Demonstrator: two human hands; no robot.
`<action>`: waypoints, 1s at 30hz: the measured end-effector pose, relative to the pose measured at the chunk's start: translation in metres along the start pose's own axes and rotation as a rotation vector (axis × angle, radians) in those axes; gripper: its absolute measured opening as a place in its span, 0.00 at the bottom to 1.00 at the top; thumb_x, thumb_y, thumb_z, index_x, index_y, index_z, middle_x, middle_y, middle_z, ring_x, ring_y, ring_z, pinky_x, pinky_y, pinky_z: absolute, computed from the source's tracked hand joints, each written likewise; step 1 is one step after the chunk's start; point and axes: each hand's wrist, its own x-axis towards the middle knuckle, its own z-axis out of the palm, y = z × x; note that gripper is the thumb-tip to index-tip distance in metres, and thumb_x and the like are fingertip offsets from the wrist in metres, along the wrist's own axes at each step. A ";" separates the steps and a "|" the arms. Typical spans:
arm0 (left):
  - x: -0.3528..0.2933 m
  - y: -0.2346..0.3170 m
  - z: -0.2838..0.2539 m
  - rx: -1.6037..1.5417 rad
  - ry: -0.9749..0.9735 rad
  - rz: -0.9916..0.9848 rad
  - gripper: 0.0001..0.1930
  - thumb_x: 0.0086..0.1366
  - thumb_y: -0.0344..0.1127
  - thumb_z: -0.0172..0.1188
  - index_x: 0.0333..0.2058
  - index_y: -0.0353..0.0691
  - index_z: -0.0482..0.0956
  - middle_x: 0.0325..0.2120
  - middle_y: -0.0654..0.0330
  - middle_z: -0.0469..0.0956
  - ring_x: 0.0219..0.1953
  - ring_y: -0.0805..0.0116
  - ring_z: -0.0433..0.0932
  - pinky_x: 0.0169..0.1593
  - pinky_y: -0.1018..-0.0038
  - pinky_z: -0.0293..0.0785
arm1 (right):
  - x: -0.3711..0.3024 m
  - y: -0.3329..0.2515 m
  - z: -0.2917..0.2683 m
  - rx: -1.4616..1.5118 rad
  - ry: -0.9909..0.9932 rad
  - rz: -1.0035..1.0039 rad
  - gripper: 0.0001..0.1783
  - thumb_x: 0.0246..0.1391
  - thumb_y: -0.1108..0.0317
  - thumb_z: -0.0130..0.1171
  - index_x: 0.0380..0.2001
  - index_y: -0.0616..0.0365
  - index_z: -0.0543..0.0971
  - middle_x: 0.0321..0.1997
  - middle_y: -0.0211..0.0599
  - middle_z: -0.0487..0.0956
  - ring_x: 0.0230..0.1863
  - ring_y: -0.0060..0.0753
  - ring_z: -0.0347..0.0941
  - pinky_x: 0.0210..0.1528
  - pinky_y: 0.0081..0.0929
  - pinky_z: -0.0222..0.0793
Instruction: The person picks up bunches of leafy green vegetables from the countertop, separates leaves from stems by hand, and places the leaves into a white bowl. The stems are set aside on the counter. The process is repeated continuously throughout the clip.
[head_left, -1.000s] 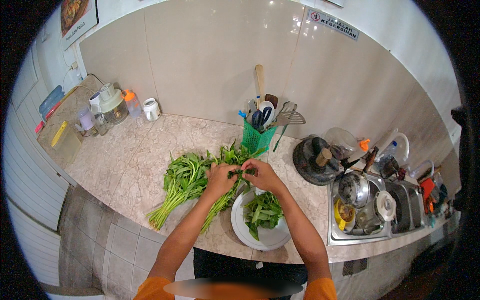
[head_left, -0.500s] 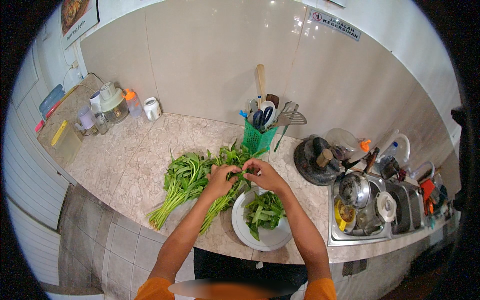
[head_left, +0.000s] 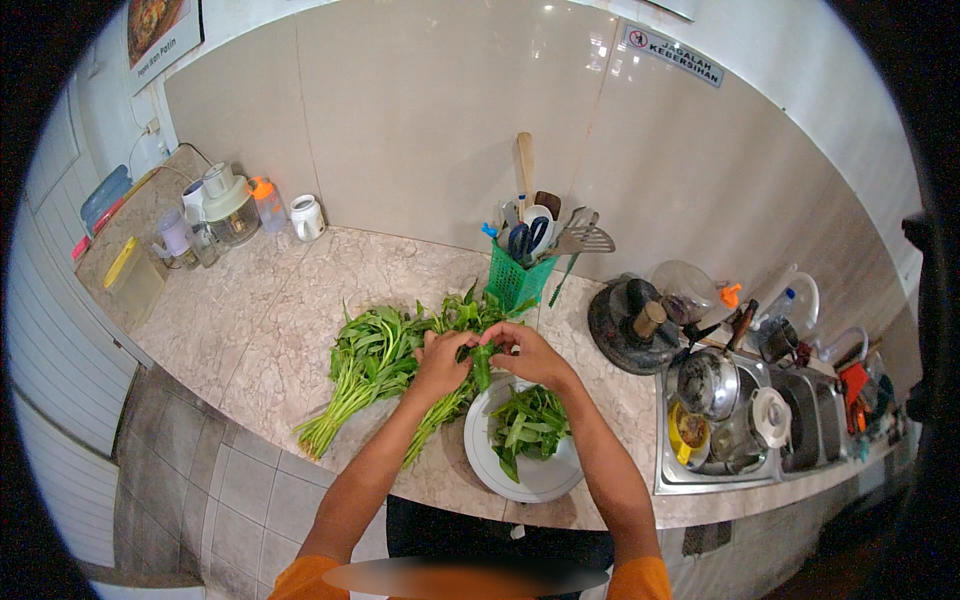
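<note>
Both hands are closed in a pinch above the counter, close together. Between the fingertips of my left hand [head_left: 440, 365] and my right hand [head_left: 530, 357] hangs a green leaf [head_left: 482, 366], probably water spinach. Just below and to the right, a white plate [head_left: 487, 468] holds a small heap of picked leaves [head_left: 528, 425]. To the left lies a leafy bunch of greens [head_left: 365, 365], its pale stems pointing toward me. A second bunch [head_left: 432, 425] runs beneath my left hand, which hides part of it.
Behind my hands stands a green plastic basket [head_left: 513, 283] full of utensils. A black stone mortar [head_left: 615, 335] sits to the right, beside a steel sink [head_left: 675, 478] holding a kettle [head_left: 709, 383] and dishes. A blender-like appliance [head_left: 230, 212] and bottles line the left back.
A leaf now shows hanging between my fingertips, where little could be seen before. My right hand has shifted slightly down; the bunches and plate stay put.
</note>
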 end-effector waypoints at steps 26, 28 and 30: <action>-0.001 0.003 0.006 0.026 0.105 -0.003 0.16 0.66 0.46 0.68 0.49 0.49 0.81 0.40 0.63 0.83 0.49 0.56 0.73 0.56 0.49 0.59 | -0.007 -0.004 0.019 -0.769 0.412 -0.203 0.07 0.51 0.65 0.70 0.32 0.54 0.87 0.35 0.39 0.86 0.36 0.49 0.78 0.40 0.44 0.76; -0.001 0.002 0.007 0.066 0.100 -0.007 0.16 0.66 0.46 0.68 0.50 0.49 0.81 0.40 0.63 0.83 0.49 0.55 0.73 0.55 0.50 0.60 | -0.005 -0.004 0.020 -0.828 0.429 -0.226 0.07 0.50 0.64 0.70 0.31 0.53 0.87 0.35 0.37 0.86 0.36 0.49 0.78 0.38 0.44 0.76; -0.001 0.001 0.009 0.053 0.123 0.020 0.17 0.66 0.46 0.68 0.50 0.49 0.82 0.40 0.64 0.83 0.49 0.55 0.73 0.54 0.50 0.60 | -0.003 -0.003 0.023 -0.836 0.468 -0.241 0.07 0.49 0.64 0.70 0.30 0.53 0.87 0.33 0.37 0.86 0.36 0.48 0.78 0.37 0.44 0.76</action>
